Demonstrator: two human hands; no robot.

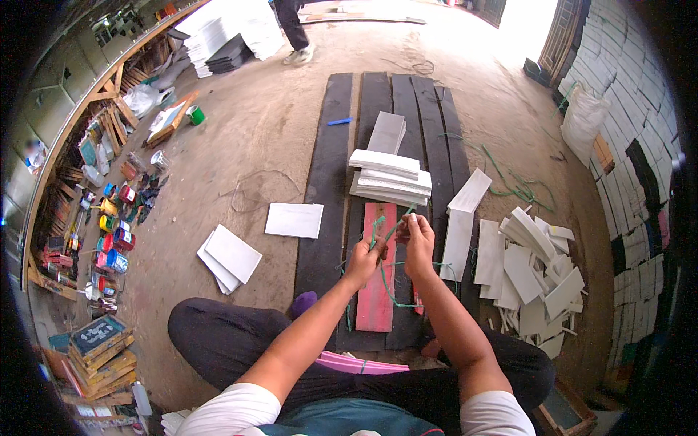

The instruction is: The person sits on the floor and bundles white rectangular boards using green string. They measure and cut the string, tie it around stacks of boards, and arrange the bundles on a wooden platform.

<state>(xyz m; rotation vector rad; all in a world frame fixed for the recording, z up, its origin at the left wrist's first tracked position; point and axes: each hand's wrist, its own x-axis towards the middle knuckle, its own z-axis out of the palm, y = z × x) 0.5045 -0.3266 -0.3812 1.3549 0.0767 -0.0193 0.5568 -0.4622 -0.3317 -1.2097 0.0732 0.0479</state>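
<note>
My left hand (367, 259) and my right hand (416, 245) are close together over a pink-red board (375, 305). Both are closed on a green string (391, 283), whose slack hangs in a loop below them and trails over the board. A short end sticks up from the left fist, while the right fingertips pinch another stretch. Just beyond the hands, a stack of white panels (392, 176) lies on black planks (331, 160). Whether the string passes round anything there, I cannot tell.
A blue cutter-like tool (339, 122) lies on the planks. White offcuts (534, 276) are heaped at right, near more green string (512, 185). Loose white panels (294, 220) lie at left. Paint pots (116, 260) line the left side. A person (293, 33) stands at the far end.
</note>
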